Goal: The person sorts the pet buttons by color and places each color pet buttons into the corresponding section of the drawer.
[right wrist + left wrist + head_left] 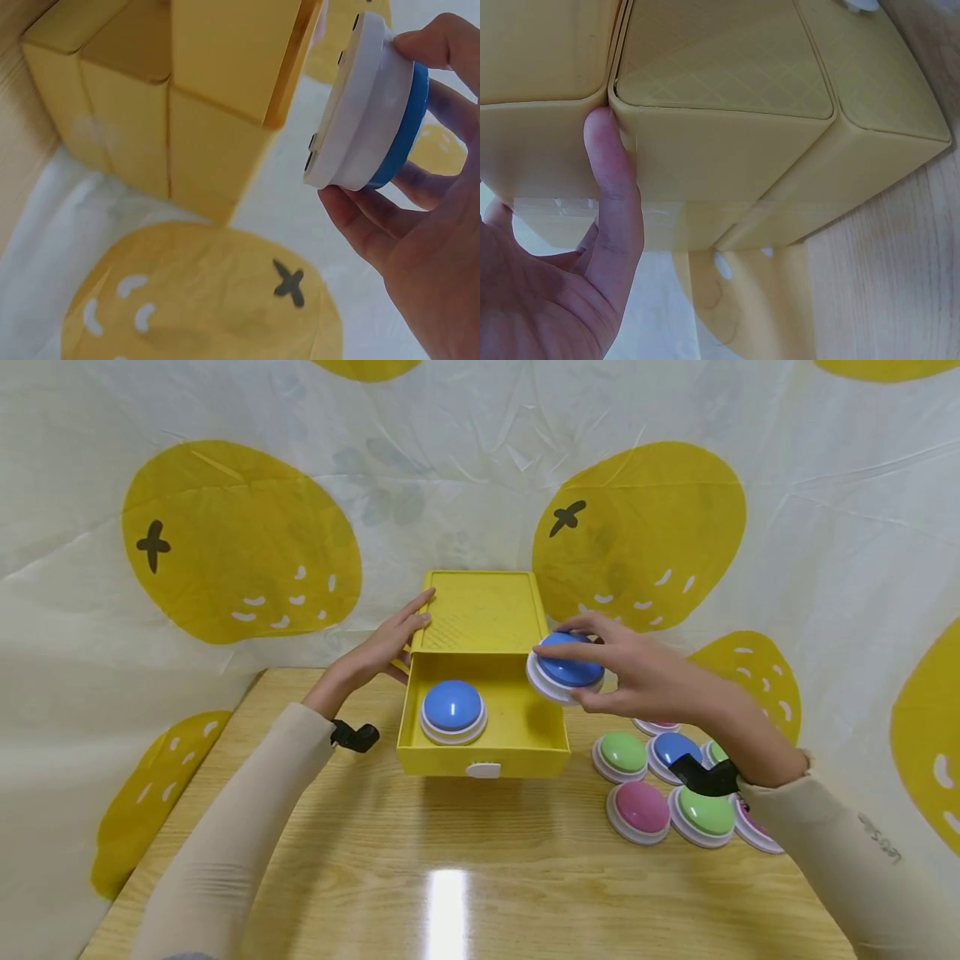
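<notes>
1. blue button (572,673): i have it in the air, at the right wall of the drawer, just near of the box top. it is tilted, with its white base showing along the left and near edge. the right wrist view shows small dark marks on its underside.
2. my right hand (637,667) is clamped on that button, thumb and fingers round its edge, reaching in from the right.
3. my left hand (378,647) has its fingers apart and extended, touching the left side of the yellow box (487,610). in the left wrist view a fingertip lies right at a seam of it.
4. the drawer (435,763) stands out of the box toward me, with a white handle (483,771) in the middle of its near face.
5. a second blue button (452,706) sits dome up in the left part of the drawer.
6. on the wooden table (360,868), right of the drawer, more buttons lie close together: a left green button (623,752), a third blue button (677,750), a near pink button (642,808) and a near green button (707,814). others are partly hidden by my right arm.
7. i wear beige sleeves (240,827) and a black strap on each wrist.
8. behind the box, on the far side, hangs a pale cloth (450,468) with big yellow fruit shapes.
</notes>
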The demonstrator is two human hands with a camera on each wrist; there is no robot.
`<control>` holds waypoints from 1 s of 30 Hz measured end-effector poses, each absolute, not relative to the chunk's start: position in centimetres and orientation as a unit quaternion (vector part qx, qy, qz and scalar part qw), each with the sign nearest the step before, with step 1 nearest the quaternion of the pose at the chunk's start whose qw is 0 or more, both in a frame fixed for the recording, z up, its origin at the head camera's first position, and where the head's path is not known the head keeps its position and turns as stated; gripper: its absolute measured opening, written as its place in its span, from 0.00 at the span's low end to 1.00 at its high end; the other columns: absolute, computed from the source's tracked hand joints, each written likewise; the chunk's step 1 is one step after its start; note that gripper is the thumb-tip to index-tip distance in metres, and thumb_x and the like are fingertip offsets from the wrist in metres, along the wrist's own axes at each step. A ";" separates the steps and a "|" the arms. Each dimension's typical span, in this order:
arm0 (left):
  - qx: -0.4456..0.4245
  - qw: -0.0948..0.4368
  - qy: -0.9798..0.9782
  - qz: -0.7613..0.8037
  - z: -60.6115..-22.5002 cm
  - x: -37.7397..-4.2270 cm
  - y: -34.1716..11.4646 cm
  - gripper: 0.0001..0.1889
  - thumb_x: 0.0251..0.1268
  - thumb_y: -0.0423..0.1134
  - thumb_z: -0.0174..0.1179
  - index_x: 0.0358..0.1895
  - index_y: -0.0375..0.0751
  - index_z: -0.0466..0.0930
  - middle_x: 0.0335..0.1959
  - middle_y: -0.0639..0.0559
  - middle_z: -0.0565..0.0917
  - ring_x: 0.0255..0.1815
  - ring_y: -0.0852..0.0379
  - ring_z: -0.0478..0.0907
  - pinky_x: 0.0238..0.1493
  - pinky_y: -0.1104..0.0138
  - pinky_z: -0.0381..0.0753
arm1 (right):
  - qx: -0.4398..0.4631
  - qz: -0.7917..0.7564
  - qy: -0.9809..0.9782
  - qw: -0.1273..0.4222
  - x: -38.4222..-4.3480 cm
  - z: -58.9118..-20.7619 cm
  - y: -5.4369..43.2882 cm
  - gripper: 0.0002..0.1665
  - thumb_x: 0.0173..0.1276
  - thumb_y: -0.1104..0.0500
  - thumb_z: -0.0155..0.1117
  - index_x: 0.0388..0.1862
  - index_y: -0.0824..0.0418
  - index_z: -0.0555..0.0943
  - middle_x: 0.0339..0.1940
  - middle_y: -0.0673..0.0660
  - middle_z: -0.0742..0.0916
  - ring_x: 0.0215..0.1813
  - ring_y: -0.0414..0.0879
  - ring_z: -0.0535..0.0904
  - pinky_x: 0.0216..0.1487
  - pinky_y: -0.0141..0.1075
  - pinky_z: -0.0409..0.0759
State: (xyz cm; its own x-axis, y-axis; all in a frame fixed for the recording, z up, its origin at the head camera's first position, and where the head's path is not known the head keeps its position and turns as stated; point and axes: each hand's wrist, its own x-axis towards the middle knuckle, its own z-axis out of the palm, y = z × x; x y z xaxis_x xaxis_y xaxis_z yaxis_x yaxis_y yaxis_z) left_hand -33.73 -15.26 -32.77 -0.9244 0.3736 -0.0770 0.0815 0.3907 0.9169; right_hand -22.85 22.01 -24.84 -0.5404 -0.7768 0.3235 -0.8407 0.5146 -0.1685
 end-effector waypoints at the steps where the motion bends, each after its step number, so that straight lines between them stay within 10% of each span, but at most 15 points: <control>1: 0.137 0.138 0.823 0.534 -32.8 -33.7 -15.3 0.30 0.81 0.67 0.40 0.80 0.87 0.43 0.55 0.37 0.78 0.24 0.49 0.81 0.33 0.51 0.91 | 0.469 0.156 -0.864 0.097 -22.9 -24.9 21.6 0.34 0.65 0.62 0.73 0.71 0.46 0.79 0.69 0.63 0.76 0.59 0.58 0.78 0.52 0.50 0.83; 30: 0.145 0.140 0.823 0.531 -32.7 -33.8 -15.2 0.30 0.81 0.66 0.40 0.80 0.87 0.42 0.64 0.38 0.73 0.25 0.48 0.79 0.34 0.50 0.91 | 0.496 0.070 -0.865 0.015 -23.9 -26.2 16.0 0.27 0.64 0.50 0.76 0.63 0.50 0.85 0.64 0.60 0.82 0.62 0.56 0.79 0.61 0.50 0.82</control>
